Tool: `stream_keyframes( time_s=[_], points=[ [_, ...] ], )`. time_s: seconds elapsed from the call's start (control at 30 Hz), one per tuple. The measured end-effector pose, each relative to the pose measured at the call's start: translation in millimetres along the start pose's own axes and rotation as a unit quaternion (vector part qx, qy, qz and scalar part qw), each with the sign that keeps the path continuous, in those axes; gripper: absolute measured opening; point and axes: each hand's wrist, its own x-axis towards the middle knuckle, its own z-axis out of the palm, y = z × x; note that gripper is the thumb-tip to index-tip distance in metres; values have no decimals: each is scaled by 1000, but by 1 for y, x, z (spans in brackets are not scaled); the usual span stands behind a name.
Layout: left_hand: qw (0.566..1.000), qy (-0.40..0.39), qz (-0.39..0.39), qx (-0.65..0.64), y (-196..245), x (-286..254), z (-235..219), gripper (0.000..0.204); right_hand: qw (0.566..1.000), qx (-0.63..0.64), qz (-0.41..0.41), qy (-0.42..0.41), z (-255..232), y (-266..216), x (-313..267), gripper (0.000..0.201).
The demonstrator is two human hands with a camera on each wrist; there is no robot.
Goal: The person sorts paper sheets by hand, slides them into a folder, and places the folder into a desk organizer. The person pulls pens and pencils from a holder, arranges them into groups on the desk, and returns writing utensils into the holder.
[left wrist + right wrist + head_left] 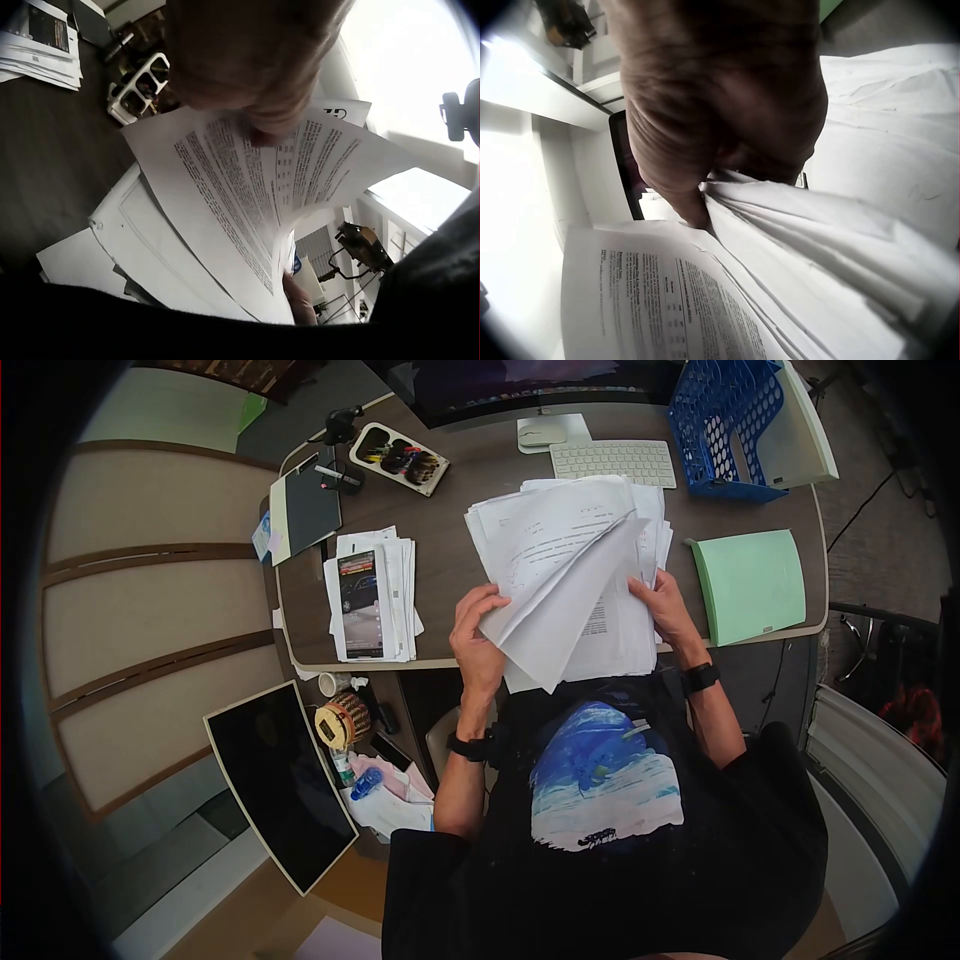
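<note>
A thick stack of printed papers lies close before the body, at the desk's front edge. My left hand pinches sheets at the stack's left side, thumb over the paper. One curled sheet folds diagonally across the top, its blank side showing. At the right edge my right hand grips the stack, thumb on top. In the left wrist view, the left hand bends a text-covered sheet. The right wrist view has the right hand holding several fanned sheets at their edge.
A smaller paper pile with a phone on it lies left. Behind the stack are a keyboard and mouse. A green folder and blue file rack stand right; a pen tray sits back left.
</note>
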Motion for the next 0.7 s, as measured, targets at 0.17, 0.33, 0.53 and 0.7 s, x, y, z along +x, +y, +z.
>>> stream_keyframes(
  time_s=[0.17,0.33,0.53,0.7],
  points=[
    [996,13,-71,-44,-2,-3,3,40,1000,-2,-5,-13,0,0,1,38],
    [992,20,-87,-93,-2,-9,-1,33,1000,6,9,-13,-2,1,0,38],
    [989,-125,-40,-66,3,-7,-19,14,999,34,-4,-29,-10,9,0,35],
    [993,-97,-43,-52,-1,-5,-12,14,999,-12,14,-26,-5,1,-1,32]
  ],
)
